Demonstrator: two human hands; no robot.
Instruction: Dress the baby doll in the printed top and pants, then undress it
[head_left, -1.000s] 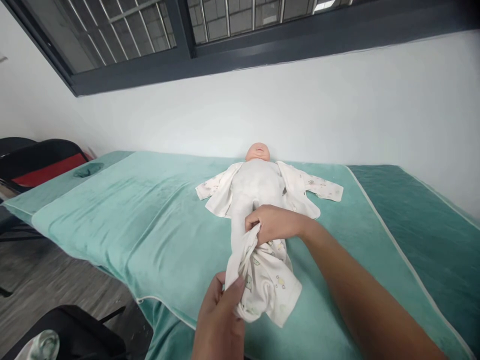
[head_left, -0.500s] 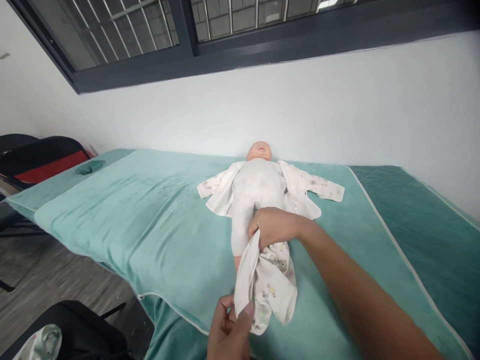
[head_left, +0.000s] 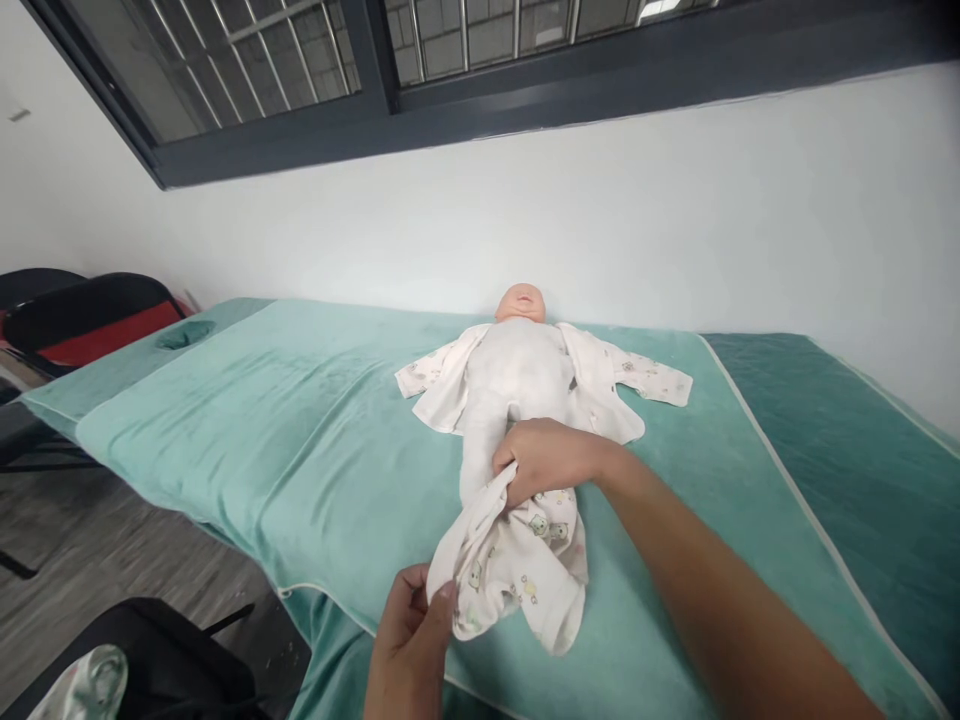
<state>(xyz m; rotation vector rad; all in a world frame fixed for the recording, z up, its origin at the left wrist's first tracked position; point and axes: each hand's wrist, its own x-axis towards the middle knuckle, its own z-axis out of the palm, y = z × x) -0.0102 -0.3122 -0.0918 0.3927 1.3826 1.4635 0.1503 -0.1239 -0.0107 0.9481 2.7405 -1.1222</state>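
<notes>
A baby doll [head_left: 517,360] lies on its back on a green-covered bed, its head toward the wall. Its body is white, and an unfastened patterned jacket [head_left: 439,375] is spread open around it with both sleeves out. White baby trousers [head_left: 517,575] with small printed animals lie over the doll's lower legs, which they hide. My right hand [head_left: 544,458] grips the upper edge of the trousers between the doll's legs. Lower down, my left hand [head_left: 416,625] pinches their left side between thumb and fingers.
The green bed cover [head_left: 285,430] extends left to a face hole [head_left: 184,335] and right to a darker green part. Black chairs [head_left: 90,310] stand at the left. A black seat [head_left: 150,660] with a patterned cloth on it is at the lower left. A white wall rises behind.
My left hand has moved left and slightly up, drawing the trousers' lower side outward so that they spread over the doll's left-hand leg in view. My right hand has barely moved.
</notes>
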